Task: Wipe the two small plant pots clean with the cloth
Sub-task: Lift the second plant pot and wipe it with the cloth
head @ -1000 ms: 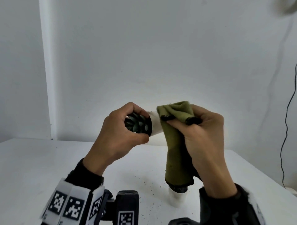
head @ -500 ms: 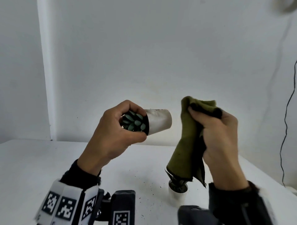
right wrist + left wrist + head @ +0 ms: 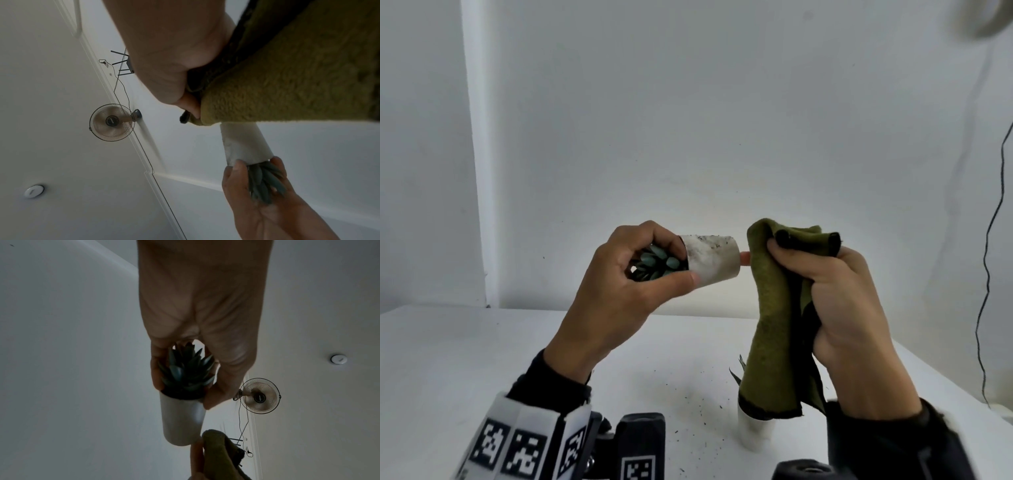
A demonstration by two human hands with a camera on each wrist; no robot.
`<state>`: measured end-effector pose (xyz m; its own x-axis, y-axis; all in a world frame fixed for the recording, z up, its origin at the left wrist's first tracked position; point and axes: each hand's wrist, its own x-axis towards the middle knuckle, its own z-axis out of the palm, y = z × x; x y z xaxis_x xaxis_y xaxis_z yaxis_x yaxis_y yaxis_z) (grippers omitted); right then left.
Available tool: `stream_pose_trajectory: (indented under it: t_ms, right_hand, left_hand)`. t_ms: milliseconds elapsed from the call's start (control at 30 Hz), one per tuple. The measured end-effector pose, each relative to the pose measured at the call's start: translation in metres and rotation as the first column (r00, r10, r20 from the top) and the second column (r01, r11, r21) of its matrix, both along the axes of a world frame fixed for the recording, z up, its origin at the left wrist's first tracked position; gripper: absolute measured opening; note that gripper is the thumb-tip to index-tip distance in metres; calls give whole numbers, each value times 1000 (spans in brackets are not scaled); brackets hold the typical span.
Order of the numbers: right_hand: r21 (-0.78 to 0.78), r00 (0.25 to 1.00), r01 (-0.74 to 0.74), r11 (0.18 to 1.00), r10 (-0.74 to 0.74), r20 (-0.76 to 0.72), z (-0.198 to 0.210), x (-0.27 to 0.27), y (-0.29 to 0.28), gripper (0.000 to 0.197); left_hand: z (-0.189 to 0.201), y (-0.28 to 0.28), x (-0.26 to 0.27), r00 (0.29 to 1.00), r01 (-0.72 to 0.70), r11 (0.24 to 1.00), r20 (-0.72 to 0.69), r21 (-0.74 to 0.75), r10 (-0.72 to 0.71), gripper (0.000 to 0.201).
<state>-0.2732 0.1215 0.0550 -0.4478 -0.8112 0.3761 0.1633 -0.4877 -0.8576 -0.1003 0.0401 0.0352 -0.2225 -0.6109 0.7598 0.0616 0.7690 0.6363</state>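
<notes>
L hand grips white pot sideways in air, soil specks on it. R hand clutches green cloth just beside base. 2 pots: 2nd pot on table.

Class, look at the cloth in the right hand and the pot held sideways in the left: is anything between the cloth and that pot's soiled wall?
Nothing visible. The green cloth, bunched in the right hand, sits right at the base of the white pot, which the left hand grips at its rim.
</notes>
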Motion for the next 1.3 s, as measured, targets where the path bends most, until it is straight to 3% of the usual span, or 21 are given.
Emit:
stream_pose_trajectory:
  t_ms: [433,667,867,1100,1300]
  right_hand:
    - [8,998,34,999,-34,-53,-3,-4,-5,3]
    - [-60,982,50,997,-60,-179,-6,3,-5,11]
    - [-152,857,237,959,-281,-432,-12,11,-10,7]
    - [-306,731,361,881,-471,-494,-18,16,-20,26]
    - [-368,676,421,829,-557,-482,-18,14,-21,12]
  left_hand:
    - [-1,-2,4,983,22,999,182,49,-30,38]
    - [-1,-3,3,995,-46,996,88,82,39,37]
    - [-2,-8,1,995,-30,984,-85,176,45,37]
    - [1,5,-7,999,-34,995,-10,99,35,32]
    - [0,7,-3,994,39,995,100,95,-48,31]
